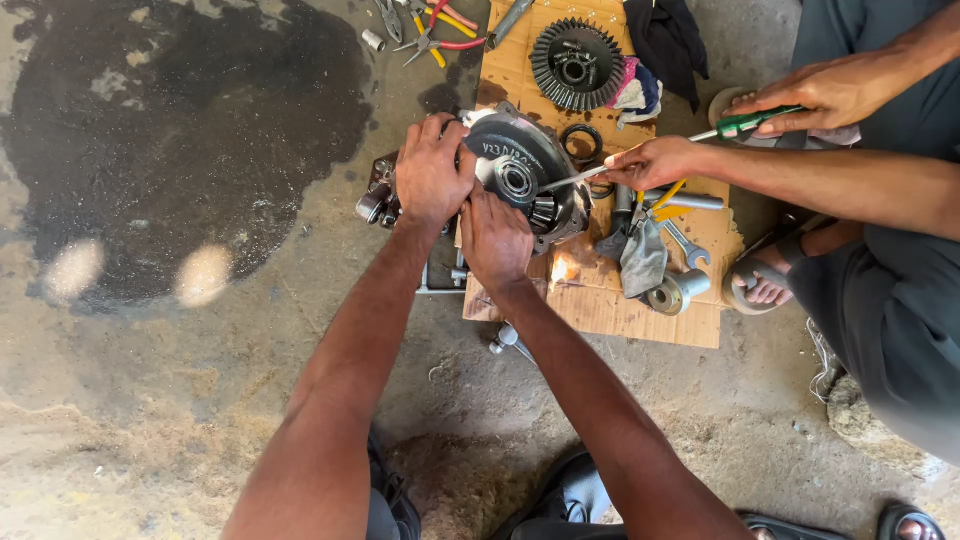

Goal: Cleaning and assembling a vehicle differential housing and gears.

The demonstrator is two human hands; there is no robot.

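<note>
Head view. A dark grey, round metal differential housing (520, 175) with a bright bearing at its centre stands on the near left corner of a flat sheet of brown cardboard (610, 300), which lies on the stained concrete floor (180, 330). The person's left hand (432, 170) is clamped over the housing's left rim, fingers curled onto the top edge. The right hand (494, 238) presses against the lower front of the housing, fingers bent around the metal just below the bearing; both hands grasp the housing.

A co-worker seated at the right holds a long screwdriver with a green handle (655, 155): one hand (660, 160) pinches the steel shaft near the housing, the other (820, 95) grips the handle. The tip of the shaft touches the housing beside the bearing.

Behind the housing, on the cardboard, lies a dark toothed ring gear (577, 62), with a black cloth (668, 35) just to its right. A black rubber seal ring (582, 143) lies between gear and housing. Near the co-worker's lower hand are a grey rag (643, 258), an open-ended steel spanner (687, 245) and a short steel cylinder (677, 292). Pliers with red and yellow grips (435, 25) lie on the floor beyond the cardboard.
</note>
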